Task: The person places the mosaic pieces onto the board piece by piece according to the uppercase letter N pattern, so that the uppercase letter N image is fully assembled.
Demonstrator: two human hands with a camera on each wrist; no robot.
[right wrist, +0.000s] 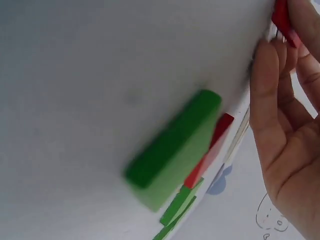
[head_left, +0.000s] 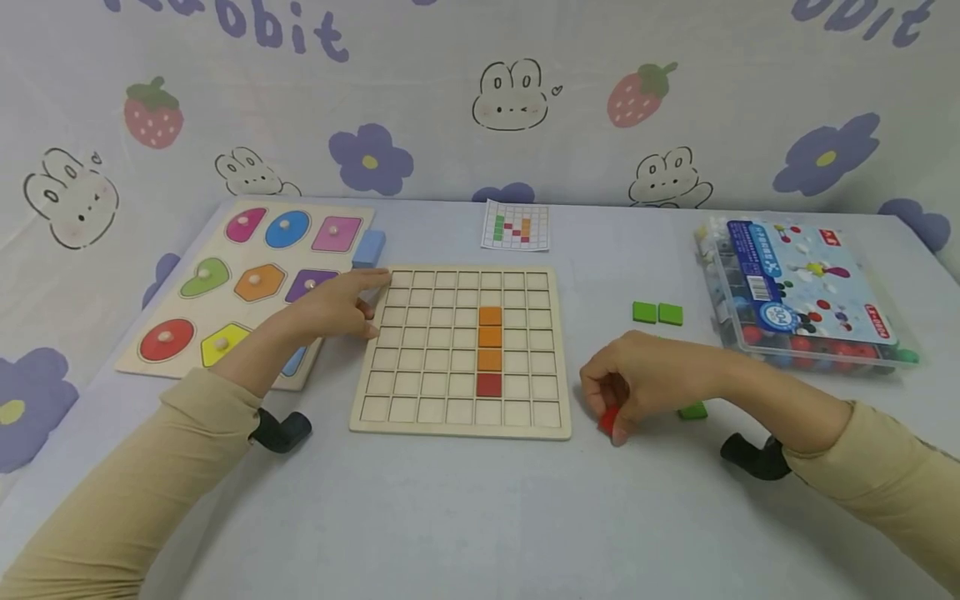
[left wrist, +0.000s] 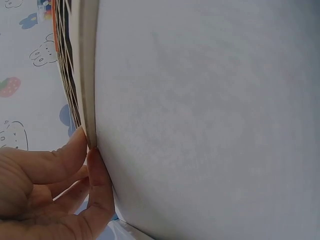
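A pale wooden grid board [head_left: 420, 337] lies flat on the table. One of its columns holds three orange square tiles [head_left: 490, 337] with a red square tile [head_left: 489, 385] below them. My left hand [head_left: 333, 304] touches the board's left edge near the far corner, index finger stretched out and thumb lower down the edge. Right of the board, my right hand [head_left: 648, 379] pinches a red tile [right wrist: 284, 22] between thumb and fingers. Around that hand lie green tiles [head_left: 645, 312]; another green tile [right wrist: 172, 145] and a red tile [right wrist: 210, 150] show in the right wrist view.
On the left stands a shape puzzle board [head_left: 167, 367] with knobbed pieces, beside a blue block [head_left: 369, 248]. A printed pattern card [head_left: 515, 226] lies behind the grid. At the far right sits a clear plastic box [head_left: 825, 354] of coloured balls.
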